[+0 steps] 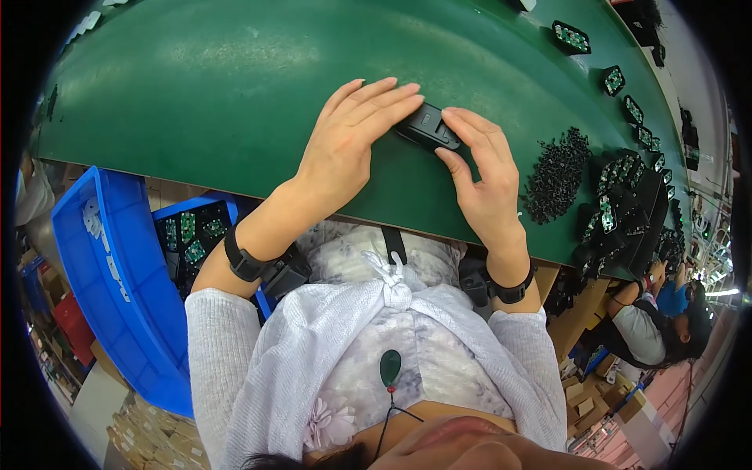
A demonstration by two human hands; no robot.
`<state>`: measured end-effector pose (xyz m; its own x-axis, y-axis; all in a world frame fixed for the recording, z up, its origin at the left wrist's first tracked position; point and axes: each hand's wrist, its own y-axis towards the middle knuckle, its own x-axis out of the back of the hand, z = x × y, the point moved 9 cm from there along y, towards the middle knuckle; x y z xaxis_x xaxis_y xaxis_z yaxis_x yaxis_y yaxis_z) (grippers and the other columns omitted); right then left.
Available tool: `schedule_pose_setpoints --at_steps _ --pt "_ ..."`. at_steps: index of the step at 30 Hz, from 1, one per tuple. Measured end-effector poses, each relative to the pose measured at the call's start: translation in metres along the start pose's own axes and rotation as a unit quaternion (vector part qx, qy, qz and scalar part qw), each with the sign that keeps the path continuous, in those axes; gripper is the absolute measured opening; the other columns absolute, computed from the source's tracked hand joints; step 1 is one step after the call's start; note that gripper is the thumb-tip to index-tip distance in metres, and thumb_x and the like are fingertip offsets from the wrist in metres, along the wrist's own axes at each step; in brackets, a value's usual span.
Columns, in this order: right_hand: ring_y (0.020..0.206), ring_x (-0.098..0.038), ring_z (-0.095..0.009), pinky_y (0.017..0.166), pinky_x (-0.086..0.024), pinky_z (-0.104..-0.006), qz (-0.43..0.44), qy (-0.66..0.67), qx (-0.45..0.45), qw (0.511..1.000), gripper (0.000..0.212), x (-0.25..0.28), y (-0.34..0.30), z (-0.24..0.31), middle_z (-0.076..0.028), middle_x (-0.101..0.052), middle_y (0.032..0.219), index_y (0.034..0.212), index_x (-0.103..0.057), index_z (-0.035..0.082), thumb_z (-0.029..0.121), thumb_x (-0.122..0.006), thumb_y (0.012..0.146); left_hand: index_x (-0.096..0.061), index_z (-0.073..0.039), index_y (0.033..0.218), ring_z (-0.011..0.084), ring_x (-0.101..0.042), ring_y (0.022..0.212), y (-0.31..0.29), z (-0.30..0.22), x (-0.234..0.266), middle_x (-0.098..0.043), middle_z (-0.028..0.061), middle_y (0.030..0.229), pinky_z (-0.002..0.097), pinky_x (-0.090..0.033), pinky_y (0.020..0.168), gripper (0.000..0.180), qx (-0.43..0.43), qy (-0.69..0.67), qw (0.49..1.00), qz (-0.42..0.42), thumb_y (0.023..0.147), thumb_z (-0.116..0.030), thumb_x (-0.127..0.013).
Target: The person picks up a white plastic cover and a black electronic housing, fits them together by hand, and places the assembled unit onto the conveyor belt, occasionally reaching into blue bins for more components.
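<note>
A small black plastic casing (428,125) rests on the green tabletop (204,94), between my two hands. My right hand (487,168) grips its right end, the thumb along the near side and the fingers over the far side. My left hand (345,133) has its fingers stretched out; the index finger reaches the casing's left end, and the palm is over the table. A rectangular recess shows on the casing's upper face. Its underside is hidden.
Right of my right hand lies a heap of tiny black parts (558,176). Beyond it, black housings with green circuit boards (607,213) are piled up, and more (571,37) stand along the far edge. Blue bins (129,298) stand at lower left. Another person (646,333) sits at far right.
</note>
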<state>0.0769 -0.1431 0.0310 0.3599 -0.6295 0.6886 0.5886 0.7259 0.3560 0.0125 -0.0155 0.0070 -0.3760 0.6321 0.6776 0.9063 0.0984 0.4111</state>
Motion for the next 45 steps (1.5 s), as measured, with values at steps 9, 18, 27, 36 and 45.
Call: schedule_pose_setpoints --at_steps 9,18,27,36,45 --pt "0.104 -0.06 -0.029 0.088 -0.05 -0.0351 0.023 -0.041 0.013 0.999 0.041 -0.004 0.003 0.001 -0.014 -0.063 0.115 0.115 -0.063 0.002 -0.005 -0.069 0.076 -0.061 -0.012 0.126 0.0236 -0.052 0.126 0.0 -0.002 -0.002 -0.058 0.002 0.134 0.0423 -0.035 0.107 0.047 -0.028 0.078 0.996 0.044 0.084 0.002 -0.045" --pt "0.102 -0.062 -0.026 0.088 -0.05 -0.0335 0.056 0.012 -0.04 0.998 0.038 0.004 0.014 -0.012 -0.014 -0.063 0.115 0.117 -0.063 0.002 -0.003 -0.065 0.079 -0.059 -0.006 0.121 0.0237 -0.058 0.11 0.009 -0.016 -0.007 -0.062 0.0078 0.121 0.0393 -0.043 0.095 0.048 -0.076 0.108 0.991 0.013 0.074 -0.009 -0.068" --pt "0.109 -0.056 -0.016 0.096 -0.044 -0.0284 -0.016 0.416 -0.214 0.884 0.046 -0.014 0.015 -0.031 -0.011 -0.058 0.121 0.133 -0.048 -0.003 0.01 -0.064 0.092 -0.064 0.002 0.099 0.0118 -0.06 0.064 0.004 0.033 -0.011 -0.067 0.0076 0.074 0.0256 -0.048 0.06 0.025 0.26 -0.323 0.91 -0.025 0.088 -0.02 -0.068" --pt "0.103 -0.057 -0.013 0.093 -0.045 -0.0271 -0.057 0.449 -0.197 0.87 0.034 -0.007 0.023 -0.026 -0.007 -0.06 0.111 0.12 -0.054 -0.001 0.011 -0.066 0.09 -0.062 0.003 0.102 0.0076 -0.059 0.07 0.001 0.019 -0.019 -0.067 0.0044 0.08 0.0211 -0.046 0.064 0.028 0.324 -0.44 0.837 0.025 0.091 -0.022 -0.066" --pt "0.101 -0.057 -0.013 0.091 -0.045 -0.0277 -0.047 0.428 -0.205 0.879 0.036 0.018 0.033 -0.045 -0.007 -0.06 0.11 0.119 -0.052 0.0 0.013 -0.067 0.09 -0.061 0.002 0.105 0.0085 -0.06 0.074 0.031 0.007 -0.034 -0.067 0.0054 0.086 0.0218 -0.047 0.066 0.03 0.331 -0.456 0.824 0.056 0.092 -0.025 -0.064"
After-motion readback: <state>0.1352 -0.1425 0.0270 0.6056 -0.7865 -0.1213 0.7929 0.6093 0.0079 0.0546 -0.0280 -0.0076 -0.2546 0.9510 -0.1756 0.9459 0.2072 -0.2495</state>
